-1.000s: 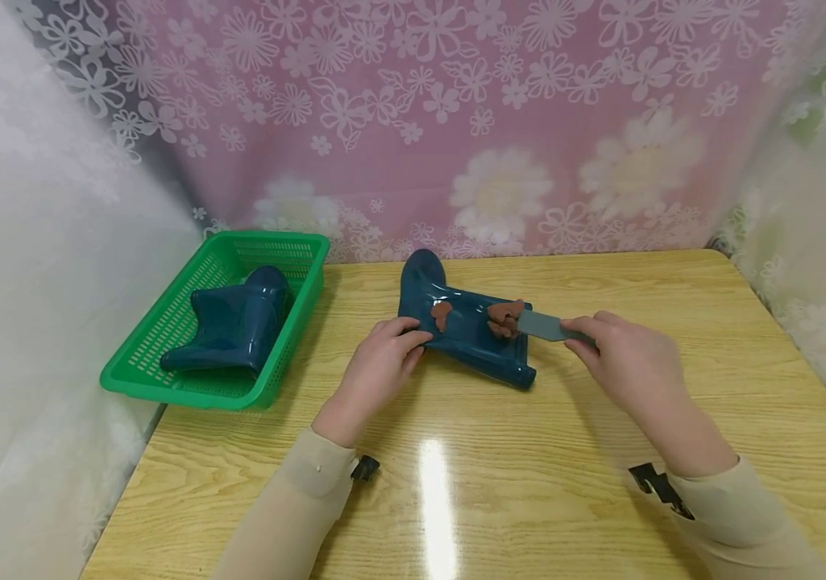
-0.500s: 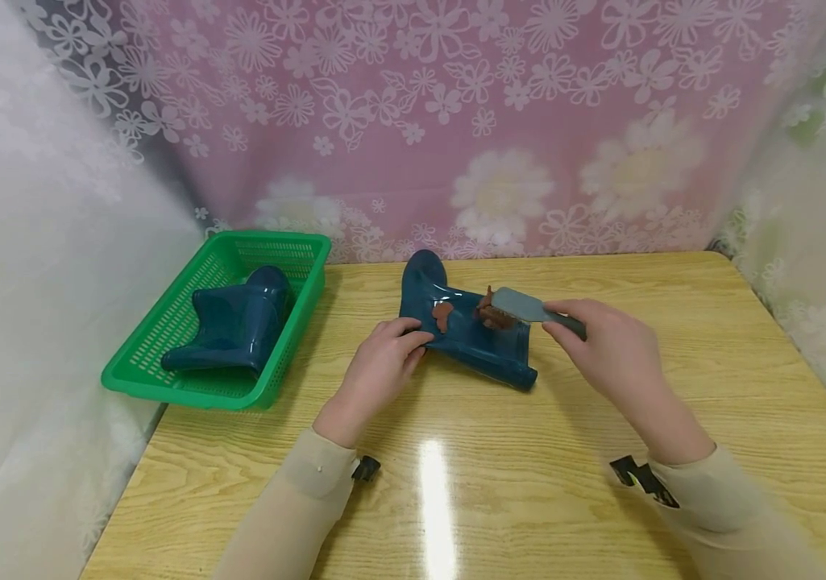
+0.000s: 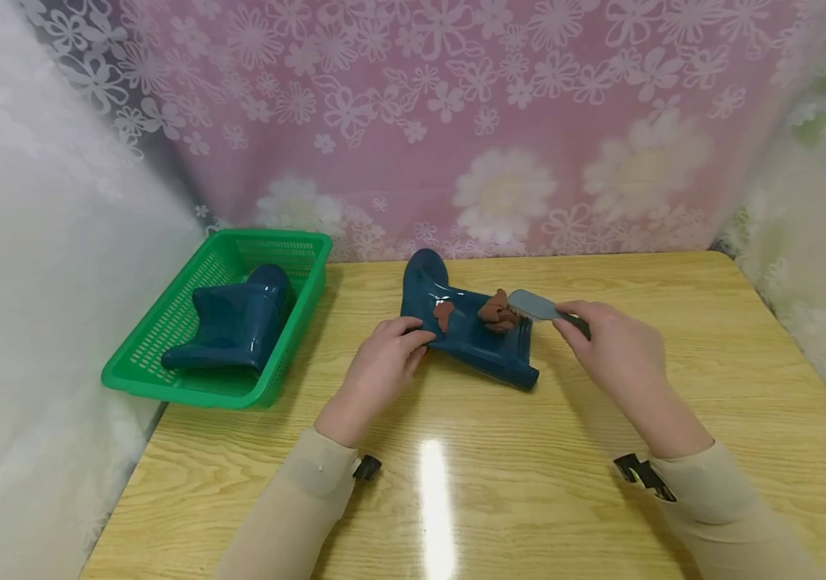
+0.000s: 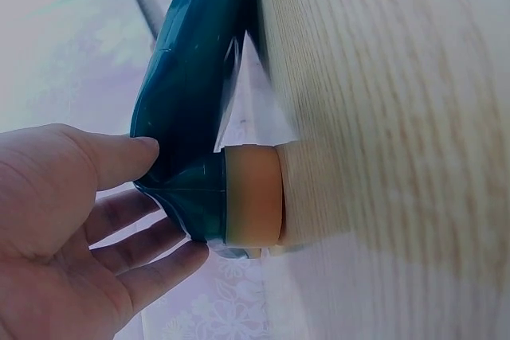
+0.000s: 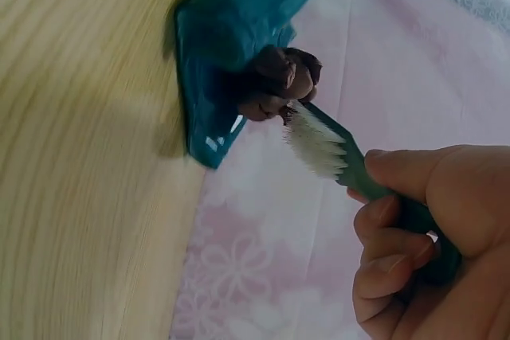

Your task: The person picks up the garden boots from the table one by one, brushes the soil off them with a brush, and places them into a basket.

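Observation:
A dark blue rubber boot [image 3: 471, 354] lies on its side on the table, with its toe pointing to the back. My left hand [image 3: 381, 358] grips it near the heel; in the left wrist view the thumb and fingers [image 4: 127, 224] lie on either side, next to its tan sole [image 4: 253, 197]. A brown clay-like lump [image 3: 498, 312] sits on the shaft by the opening, and a smaller brown patch [image 3: 443, 315] is nearer the ankle. My right hand [image 3: 612, 342] holds a grey-green brush [image 3: 533, 304], whose white bristles [image 5: 312, 142] meet the lump's edge.
A second dark blue boot [image 3: 234, 322] lies inside a green plastic basket [image 3: 195, 396] on the left. Behind the wooden table [image 3: 529, 483] hangs a pink floral curtain [image 3: 413, 145].
My right hand with the brush has moved left over the lump, then slightly back right. The lump has shifted a little and changed shape. My left hand keeps its hold on the boot.

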A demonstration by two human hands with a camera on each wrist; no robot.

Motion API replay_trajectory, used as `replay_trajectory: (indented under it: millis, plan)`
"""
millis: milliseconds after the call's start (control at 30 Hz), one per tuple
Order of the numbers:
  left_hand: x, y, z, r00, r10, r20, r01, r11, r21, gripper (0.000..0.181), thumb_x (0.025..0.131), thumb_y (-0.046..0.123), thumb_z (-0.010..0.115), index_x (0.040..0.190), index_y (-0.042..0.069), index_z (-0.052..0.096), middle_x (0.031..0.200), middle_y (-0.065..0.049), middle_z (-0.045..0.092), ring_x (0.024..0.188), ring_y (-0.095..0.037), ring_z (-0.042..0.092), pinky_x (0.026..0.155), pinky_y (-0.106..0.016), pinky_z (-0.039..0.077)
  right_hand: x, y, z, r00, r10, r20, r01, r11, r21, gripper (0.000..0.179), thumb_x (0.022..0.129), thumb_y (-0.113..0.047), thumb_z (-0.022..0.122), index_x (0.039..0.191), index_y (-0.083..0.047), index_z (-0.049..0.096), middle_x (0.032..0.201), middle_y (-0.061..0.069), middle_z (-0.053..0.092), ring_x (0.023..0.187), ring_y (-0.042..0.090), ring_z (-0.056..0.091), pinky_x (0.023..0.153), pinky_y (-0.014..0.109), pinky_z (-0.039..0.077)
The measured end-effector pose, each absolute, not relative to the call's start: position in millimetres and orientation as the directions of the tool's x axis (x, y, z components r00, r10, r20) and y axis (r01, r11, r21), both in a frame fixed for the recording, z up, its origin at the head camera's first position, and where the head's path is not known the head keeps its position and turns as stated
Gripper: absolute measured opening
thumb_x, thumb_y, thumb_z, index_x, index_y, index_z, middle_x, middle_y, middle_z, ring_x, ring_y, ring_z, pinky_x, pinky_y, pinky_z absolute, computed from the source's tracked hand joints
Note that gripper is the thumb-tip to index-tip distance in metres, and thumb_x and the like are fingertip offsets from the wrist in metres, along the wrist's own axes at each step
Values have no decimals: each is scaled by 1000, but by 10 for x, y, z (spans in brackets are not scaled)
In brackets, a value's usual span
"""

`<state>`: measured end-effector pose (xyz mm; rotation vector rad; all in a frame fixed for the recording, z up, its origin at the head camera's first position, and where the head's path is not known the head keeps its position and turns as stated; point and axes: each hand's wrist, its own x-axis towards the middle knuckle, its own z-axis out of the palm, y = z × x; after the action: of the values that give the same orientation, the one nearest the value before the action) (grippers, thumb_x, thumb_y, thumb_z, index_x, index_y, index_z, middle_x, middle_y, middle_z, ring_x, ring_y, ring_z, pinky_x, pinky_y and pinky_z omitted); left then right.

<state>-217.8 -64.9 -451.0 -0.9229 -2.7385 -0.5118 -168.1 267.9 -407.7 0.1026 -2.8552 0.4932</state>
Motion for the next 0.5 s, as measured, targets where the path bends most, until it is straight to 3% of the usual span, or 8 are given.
replay_trajectory:
  millis: [133,233,367,500]
  plan:
    - [-2178,-649,-4498,-785,546,293,614,746,258,26,107,13,76,133,13,80,141,-12,69,130,-35,64,109,-44,55,-1686,2823,-4072,-961,30,276,-61,946,-318,36,110,-34,73,136,-9,76,111,23,77,50,21,52,42,38,34]
    - [-2180,-654,-4500,-787,545,291,613,748,255,26,108,13,76,133,13,80,141,-13,69,130,-34,64,109,-44,55,-1702,2838,-4047,-943,53,330,-60,945,-321,36,108,-32,75,136,-9,76,116,23,77,56,27,61,43,39,36]
    - [-2178,-660,-4501,-783,546,297,617,743,260,25,107,12,76,132,12,81,140,-13,69,130,-35,64,109,-44,55,-1730,2721,-4006,-906,33,422,-117,939,-325,35,107,-28,78,136,-10,77,122,22,77,72,36,72,45,42,40]
    - [-2174,-659,-4496,-778,550,304,624,736,264,25,108,11,75,132,12,81,140,-13,69,129,-35,65,109,-44,55,-1775,2505,-3986,-872,-16,489,-200,923,-328,33,105,-25,80,135,-11,78,121,21,78,76,36,74,46,41,43]
